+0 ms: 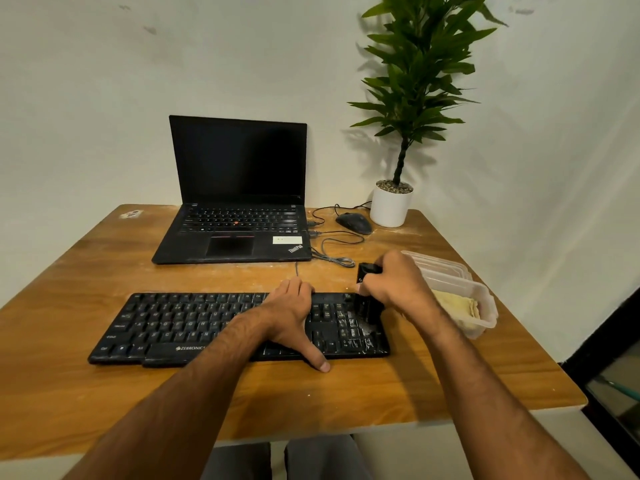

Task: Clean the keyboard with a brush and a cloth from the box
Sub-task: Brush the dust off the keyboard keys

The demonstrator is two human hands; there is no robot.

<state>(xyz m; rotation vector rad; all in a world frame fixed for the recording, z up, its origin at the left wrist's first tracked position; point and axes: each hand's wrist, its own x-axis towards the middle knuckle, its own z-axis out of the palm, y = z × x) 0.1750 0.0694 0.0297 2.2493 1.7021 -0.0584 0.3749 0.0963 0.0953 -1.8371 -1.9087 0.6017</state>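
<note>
Black plastic, long and low: the black corded keyboard (239, 327) lies on the wooden counter (346, 393) with its long axis running left to right in front of us. Our right hand (398, 285) makes the working grip, fingers curled tight round the black handled brush (367, 289), whose bristles meet the dusty keys at the keyboard's right end. So the uncleaned run lies to the left of that grip, along the long axis. Our left hand (291, 313) rests flat on the middle keys, fingers spread, thumb reaching the near edge. The folded yellow cloth (457, 306) sits in the clear plastic box (485, 306), just right of the brush hand.
</note>
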